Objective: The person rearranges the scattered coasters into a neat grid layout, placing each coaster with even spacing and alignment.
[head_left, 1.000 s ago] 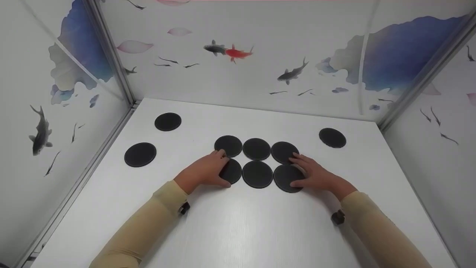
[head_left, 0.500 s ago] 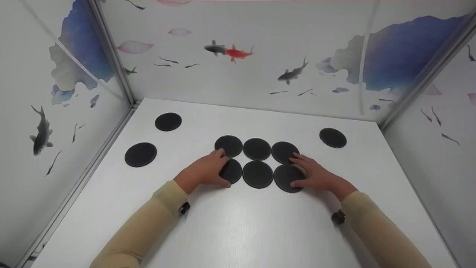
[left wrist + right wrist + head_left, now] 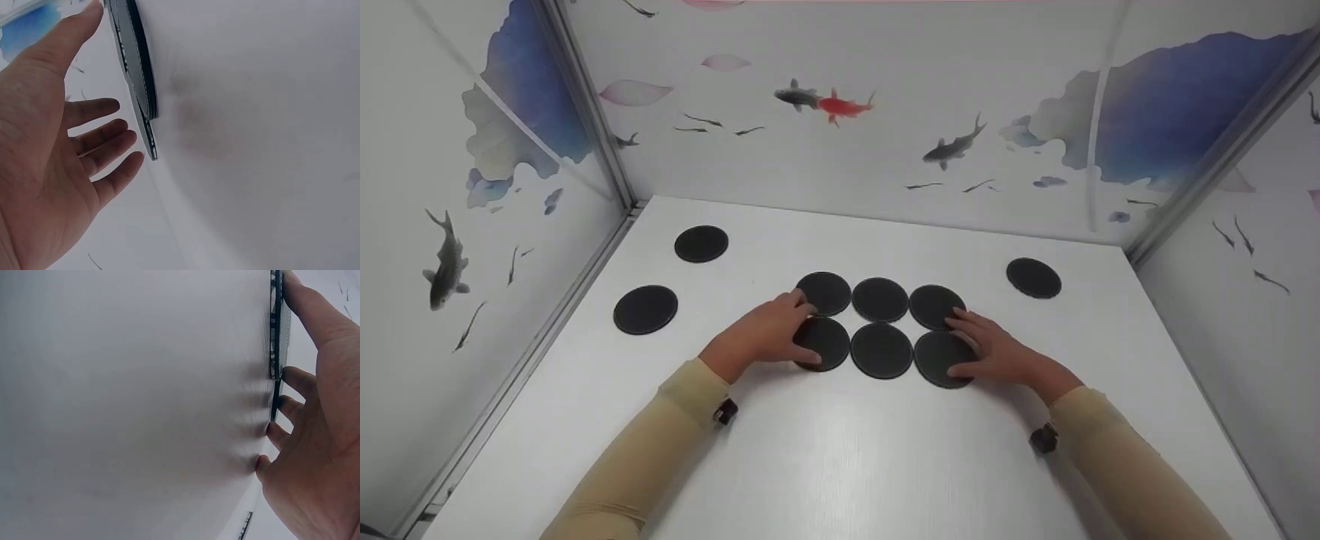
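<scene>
Six is not counted here; several black round coasters lie in two touching rows mid-table. My left hand [image 3: 769,330] is spread at the left end, its thumb over the front left coaster [image 3: 829,345] and its fingertips at the edge of the back left coaster [image 3: 826,292]. In the left wrist view its fingers are loosely extended, and the nearer coaster edge [image 3: 135,56] looks layered. My right hand [image 3: 1009,356] rests at the right end, thumb on the front right coaster [image 3: 939,358], fingertips at the back right coaster [image 3: 933,305].
Two separate coasters, the far left coaster [image 3: 701,244] and the near left coaster [image 3: 645,309], lie on the white table [image 3: 840,465]. Another coaster [image 3: 1033,277] lies at the back right. Printed panels [image 3: 840,165] wall the table at the back and both sides.
My left hand has shifted slightly left and back from the front left coaster, uncovering more of it. The right hand and the coasters stay in place.
</scene>
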Demonstrator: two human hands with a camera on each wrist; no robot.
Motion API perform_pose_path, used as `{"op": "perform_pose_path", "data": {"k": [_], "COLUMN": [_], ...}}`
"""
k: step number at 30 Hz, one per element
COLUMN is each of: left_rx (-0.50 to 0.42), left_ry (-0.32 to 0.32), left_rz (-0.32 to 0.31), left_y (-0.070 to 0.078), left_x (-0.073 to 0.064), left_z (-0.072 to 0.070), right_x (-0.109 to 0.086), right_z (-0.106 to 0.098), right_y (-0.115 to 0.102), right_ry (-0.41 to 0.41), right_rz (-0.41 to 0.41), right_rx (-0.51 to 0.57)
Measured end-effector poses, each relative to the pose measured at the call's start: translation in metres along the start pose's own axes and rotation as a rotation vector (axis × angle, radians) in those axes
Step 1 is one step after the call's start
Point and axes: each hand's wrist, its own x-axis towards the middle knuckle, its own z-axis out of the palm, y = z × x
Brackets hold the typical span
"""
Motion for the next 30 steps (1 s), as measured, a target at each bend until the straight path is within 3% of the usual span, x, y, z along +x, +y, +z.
{"op": "perform_pose_path", "data": {"k": [8, 14, 22, 30], "left_rx": [-0.068, -0.129, -0.148, -0.243], "left_ry": [-0.006, 0.032, 0.117, 0.173], "left_rz": [-0.041, -0.054, -0.126, -0.251], "left_y": [-0.006, -0.025, -0.065, -0.120], "left_x": [-0.003, -0.010, -0.028, -0.061], "left_z": [-0.007, -0.011, -0.025, -0.036], "right_x": [-0.002, -0.002, -0.003, -0.003], "right_z": [-0.001, -0.001, -0.003, 0.000], "right_y": [0.000, 0.000, 0.000, 0.000], "right_ry": [0.002, -0.005, 0.004, 0.012], "right_rz": [0.006, 0.011, 0.008, -0.006], "right_rx": [-0.007, -0.006, 0.001, -0.009]}}
